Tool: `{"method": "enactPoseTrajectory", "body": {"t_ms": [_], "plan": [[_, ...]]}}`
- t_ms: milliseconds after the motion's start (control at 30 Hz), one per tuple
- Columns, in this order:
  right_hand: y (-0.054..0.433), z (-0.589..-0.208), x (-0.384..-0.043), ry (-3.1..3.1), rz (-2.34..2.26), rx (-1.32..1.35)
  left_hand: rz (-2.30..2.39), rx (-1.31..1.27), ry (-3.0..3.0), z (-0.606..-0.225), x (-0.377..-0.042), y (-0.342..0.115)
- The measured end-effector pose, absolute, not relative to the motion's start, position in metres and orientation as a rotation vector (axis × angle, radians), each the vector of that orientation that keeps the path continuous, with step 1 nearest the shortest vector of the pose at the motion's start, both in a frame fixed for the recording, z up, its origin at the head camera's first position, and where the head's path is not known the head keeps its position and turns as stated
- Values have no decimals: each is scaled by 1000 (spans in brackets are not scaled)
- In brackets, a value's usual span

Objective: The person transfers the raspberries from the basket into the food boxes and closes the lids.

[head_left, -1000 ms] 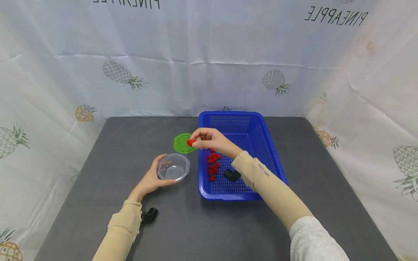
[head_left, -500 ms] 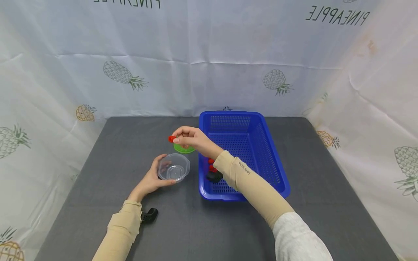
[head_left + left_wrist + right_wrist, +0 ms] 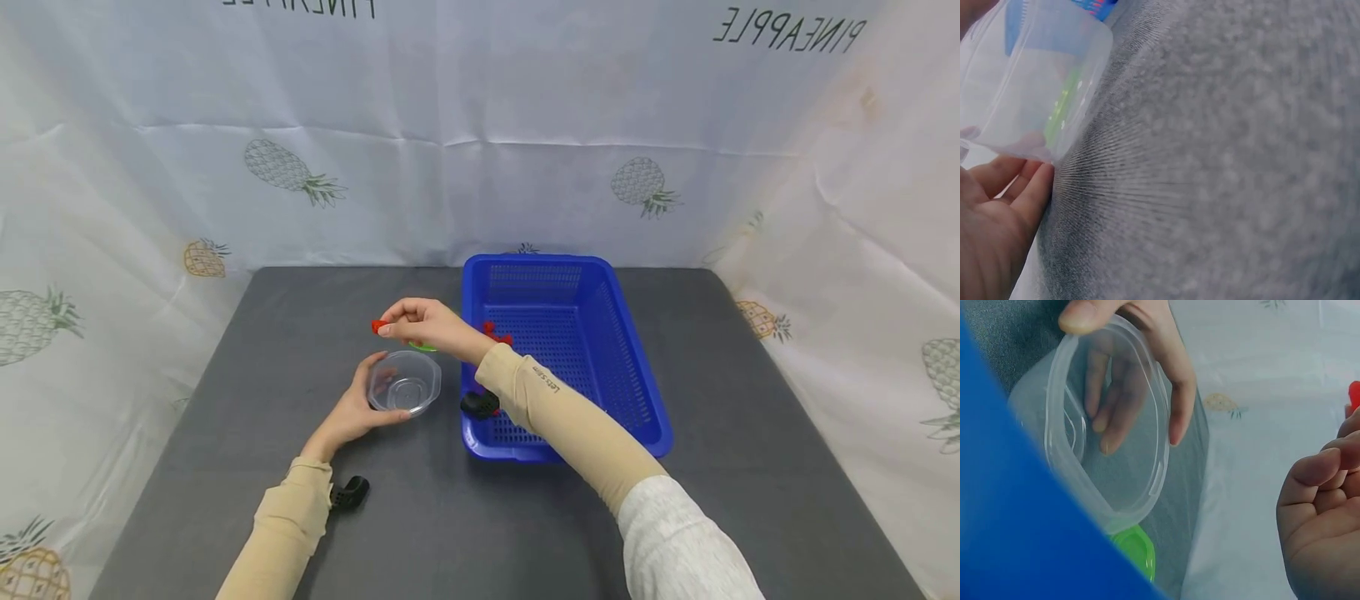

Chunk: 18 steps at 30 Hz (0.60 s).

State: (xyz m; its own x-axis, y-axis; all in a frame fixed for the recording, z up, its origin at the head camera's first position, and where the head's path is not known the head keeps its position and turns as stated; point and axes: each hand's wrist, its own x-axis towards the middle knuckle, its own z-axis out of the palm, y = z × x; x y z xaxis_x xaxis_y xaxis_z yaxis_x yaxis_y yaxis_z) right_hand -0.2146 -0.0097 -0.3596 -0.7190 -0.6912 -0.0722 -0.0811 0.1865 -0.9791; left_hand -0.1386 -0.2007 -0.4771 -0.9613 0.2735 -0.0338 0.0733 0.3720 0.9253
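Observation:
My left hand (image 3: 354,412) grips a clear plastic container (image 3: 408,392), its thumb at the near side and fingers round the far left side. Seen in the right wrist view, the container (image 3: 1160,481) has nothing inside. Above and behind its rim, my right hand (image 3: 431,325) pinches a small red piece (image 3: 378,327) between thumb and fingertips. The exact kind of this piece is too small to tell. A green lid (image 3: 424,347) lies on the table, mostly hidden under the right hand. More red pieces (image 3: 498,337) lie in the blue basket, partly covered by the right forearm.
The blue basket (image 3: 630,358) stands right of the container, on the dark grey table (image 3: 450,517). Black wrist devices show below the right wrist (image 3: 480,406) and beside the left one (image 3: 350,493). A white pineapple-print curtain (image 3: 525,192) surrounds the table's back and sides.
My right hand has moved left from near the basket's edge, over the green lid, carrying the red piece to behind the container. The left hand keeps its grip and stays in place.

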Motion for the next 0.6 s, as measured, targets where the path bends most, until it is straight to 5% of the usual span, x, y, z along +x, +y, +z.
{"method": "enactPoseTrajectory", "body": {"t_ms": [600], "plan": [[-41,-366,-197,2100,-1269,-786,1667,290,2447,-478,-133,-214]]}}
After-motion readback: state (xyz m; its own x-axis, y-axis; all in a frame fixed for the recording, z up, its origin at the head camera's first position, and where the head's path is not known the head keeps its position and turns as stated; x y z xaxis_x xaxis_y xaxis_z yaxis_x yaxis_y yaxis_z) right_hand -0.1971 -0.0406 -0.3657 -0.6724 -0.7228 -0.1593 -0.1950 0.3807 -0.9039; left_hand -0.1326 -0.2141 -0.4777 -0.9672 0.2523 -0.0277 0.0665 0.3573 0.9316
